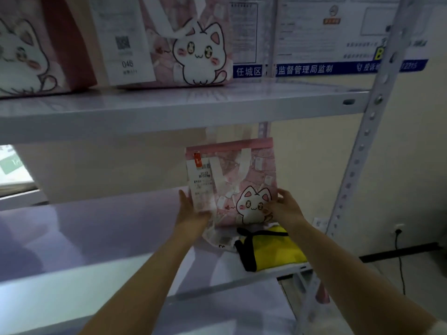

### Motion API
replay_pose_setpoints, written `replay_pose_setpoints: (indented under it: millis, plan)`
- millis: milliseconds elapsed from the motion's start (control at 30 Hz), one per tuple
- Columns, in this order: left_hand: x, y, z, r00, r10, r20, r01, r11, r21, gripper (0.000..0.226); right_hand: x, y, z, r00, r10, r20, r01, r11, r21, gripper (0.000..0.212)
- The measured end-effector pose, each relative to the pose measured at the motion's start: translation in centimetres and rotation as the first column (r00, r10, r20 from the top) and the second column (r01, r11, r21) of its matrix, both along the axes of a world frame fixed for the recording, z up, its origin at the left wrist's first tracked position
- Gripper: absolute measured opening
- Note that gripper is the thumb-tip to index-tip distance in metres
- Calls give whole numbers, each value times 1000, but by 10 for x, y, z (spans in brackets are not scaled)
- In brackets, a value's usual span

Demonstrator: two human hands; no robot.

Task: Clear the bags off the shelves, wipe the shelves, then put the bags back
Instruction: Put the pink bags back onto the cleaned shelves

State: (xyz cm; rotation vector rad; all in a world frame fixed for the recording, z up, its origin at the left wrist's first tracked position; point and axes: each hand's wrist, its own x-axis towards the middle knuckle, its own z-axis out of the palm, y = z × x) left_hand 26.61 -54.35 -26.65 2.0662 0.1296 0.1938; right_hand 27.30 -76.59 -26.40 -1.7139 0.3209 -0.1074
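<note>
Three pink cat bags showed. Two stood on the top shelf: a cut-off bag, then a tagged bag. On the middle shelf, the left hand and right hand gripped the third bag's sides, upright. A yellow bag lay beside it.

Two bare forearms enter the frame from 6 o'clock, uncovered from elbow to wrist, ending in the left hand and the right hand, neither wearing gloves, rings, or a watch, with a pale sleeve edge visible at 4 o'clock.
</note>
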Motion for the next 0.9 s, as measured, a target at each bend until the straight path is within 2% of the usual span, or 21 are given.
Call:
replay_pose_setpoints:
  millis: [100, 133, 267, 433, 600, 767, 900]
  plan:
    - [8, 26, 4, 999, 42, 8, -41, 994, -105, 49, 5, 21, 2, 999, 38, 5, -39, 993, 107, 43]
    - [9, 39, 3, 999, 45, 9, -44, 993, -113, 40, 6, 31, 3, 998, 57, 16, -59, 987, 151, 42]
    - [11, 104, -2, 996, 85, 22, -82, 990, -114, 47, 6, 80, 5, 990, 132, 45, -139, 958, 252, 42]
    - [3, 181, -11, 990, 141, 32, -137, 986, -91, 42, -4, 146, 8, 967, 253, 35, -255, 963, 92, 51]
    - [-22, 241, -20, 984, 169, 64, -163, 982, -91, 41, -22, 199, 0, 975, 215, 59, -220, 970, 102, 44]
    - [-47, 277, -21, 982, 152, 113, -134, 979, -156, 32, -40, 239, -9, 972, 219, 82, -229, 963, 141, 46]
    - [-65, 297, -14, 978, 126, 165, -96, 979, -180, 25, -57, 252, -13, 958, 252, 137, -265, 961, 84, 49]
